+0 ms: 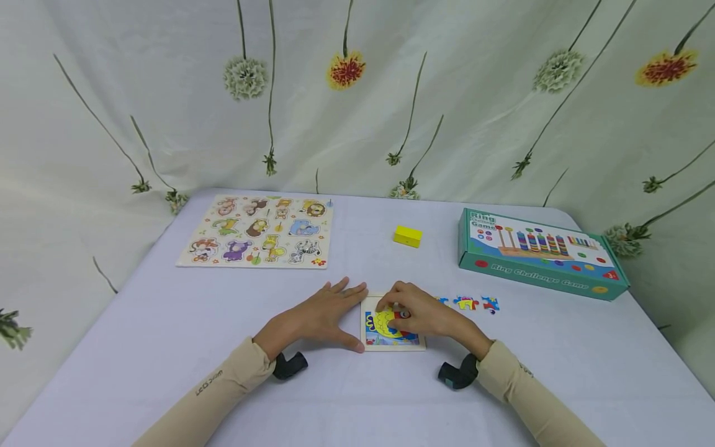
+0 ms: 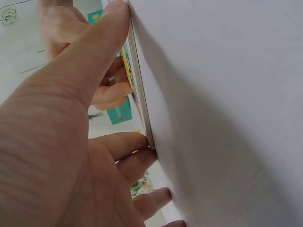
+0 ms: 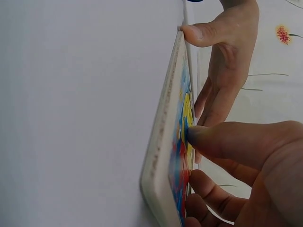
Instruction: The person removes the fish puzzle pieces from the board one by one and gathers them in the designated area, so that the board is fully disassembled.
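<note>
A small framed jigsaw puzzle (image 1: 398,347) with a yellow, red and blue picture lies flat on the white cloth. My left hand (image 1: 326,313) is spread at its left side, thumb and fingertips right at the frame's edge. Over the picture, my right hand (image 1: 421,310) has its fingers bent, with thumb and index finger on either side of a yellow puzzle piece (image 1: 383,321). The right wrist view shows the right thumb (image 3: 203,137) down on the picture's surface. Part of the picture is hidden under the right hand.
Loose puzzle pieces (image 1: 466,303) lie to the right, beyond the right hand. A yellow block (image 1: 408,236) sits farther back. An animal puzzle board (image 1: 257,233) is at the back left, and a green Ring Challenge Game box (image 1: 542,254) at the back right, before a flowered curtain (image 1: 357,124).
</note>
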### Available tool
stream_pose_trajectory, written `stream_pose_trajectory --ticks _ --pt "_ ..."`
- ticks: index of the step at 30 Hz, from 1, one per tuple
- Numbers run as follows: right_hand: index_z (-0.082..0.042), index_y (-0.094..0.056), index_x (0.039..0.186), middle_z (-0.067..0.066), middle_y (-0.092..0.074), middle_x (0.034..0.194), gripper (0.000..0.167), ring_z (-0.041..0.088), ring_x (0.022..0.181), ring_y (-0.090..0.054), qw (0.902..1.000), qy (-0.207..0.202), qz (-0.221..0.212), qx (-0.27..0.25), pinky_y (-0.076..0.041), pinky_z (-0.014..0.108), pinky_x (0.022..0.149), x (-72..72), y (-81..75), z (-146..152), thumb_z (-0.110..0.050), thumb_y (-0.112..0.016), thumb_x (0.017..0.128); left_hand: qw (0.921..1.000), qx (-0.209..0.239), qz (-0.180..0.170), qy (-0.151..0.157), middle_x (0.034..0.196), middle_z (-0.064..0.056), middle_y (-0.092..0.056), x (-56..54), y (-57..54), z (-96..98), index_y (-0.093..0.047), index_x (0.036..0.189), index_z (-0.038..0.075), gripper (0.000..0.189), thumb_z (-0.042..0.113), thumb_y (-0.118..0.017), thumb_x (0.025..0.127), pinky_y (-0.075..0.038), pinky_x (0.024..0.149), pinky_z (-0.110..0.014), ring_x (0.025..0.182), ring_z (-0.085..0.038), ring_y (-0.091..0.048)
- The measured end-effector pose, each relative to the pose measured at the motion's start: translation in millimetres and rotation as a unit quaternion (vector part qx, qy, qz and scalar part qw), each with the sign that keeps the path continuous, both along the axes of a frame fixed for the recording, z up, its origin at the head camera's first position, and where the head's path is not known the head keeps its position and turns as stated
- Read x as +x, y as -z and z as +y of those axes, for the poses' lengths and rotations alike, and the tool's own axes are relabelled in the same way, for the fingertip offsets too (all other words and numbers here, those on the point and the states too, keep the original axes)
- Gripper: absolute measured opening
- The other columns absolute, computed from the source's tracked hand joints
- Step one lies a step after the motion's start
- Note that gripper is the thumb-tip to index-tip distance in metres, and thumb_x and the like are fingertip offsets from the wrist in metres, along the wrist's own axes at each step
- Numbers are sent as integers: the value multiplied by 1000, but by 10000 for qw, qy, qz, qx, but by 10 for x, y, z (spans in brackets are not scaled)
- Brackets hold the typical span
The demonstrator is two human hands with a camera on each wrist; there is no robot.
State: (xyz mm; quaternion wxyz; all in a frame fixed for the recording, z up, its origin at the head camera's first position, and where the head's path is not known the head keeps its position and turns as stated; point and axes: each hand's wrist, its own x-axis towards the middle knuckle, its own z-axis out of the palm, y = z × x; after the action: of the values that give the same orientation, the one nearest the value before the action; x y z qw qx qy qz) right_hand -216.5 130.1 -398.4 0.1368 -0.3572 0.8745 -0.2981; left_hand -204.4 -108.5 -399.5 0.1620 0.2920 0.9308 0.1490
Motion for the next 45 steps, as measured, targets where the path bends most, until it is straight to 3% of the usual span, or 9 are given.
stream_pose_trajectory --ticks 18,28,35,45 --pt "-16 -63 110 0 -57 101 25 17 94 -49 10000 -6 -2 -37 -46 28 79 0 1 -4 -11 -68 86 10000 33 -15 -36 158 6 -22 9 -12 1 -29 152 16 105 63 -74 69 -7 119 -49 148 -26 -7" --pt "-14 -61 106 0 -58 105 21 18 100 -54 9994 58 -118 -317 -49 31 86 8 -1 -19 -10 -69 86 10000 48 -20 -22 158 6 -22 6 -7 -3 -29 152 16 105 64 -74 70 -6 119 -50 148 -26 -7" --pt "-13 -60 103 0 -59 93 21 17 79 -52 9973 -14 -334 -654 -47 22 67 -5 23 -15 -6 -70 86 9999 99 -5 -25 158 5 -23 0 3 1 -29 152 16 105 63 -74 69 -7 119 -49 148 -25 -7" --pt "-12 -58 104 -4 -58 82 21 11 73 -50 9957 -122 -464 -787 -44 20 62 -13 58 -21 -5 -69 86 9999 105 -3 -39 158 5 -23 1 9 1 -30 151 16 105 63 -74 69 -7 119 -49 148 -25 -7"
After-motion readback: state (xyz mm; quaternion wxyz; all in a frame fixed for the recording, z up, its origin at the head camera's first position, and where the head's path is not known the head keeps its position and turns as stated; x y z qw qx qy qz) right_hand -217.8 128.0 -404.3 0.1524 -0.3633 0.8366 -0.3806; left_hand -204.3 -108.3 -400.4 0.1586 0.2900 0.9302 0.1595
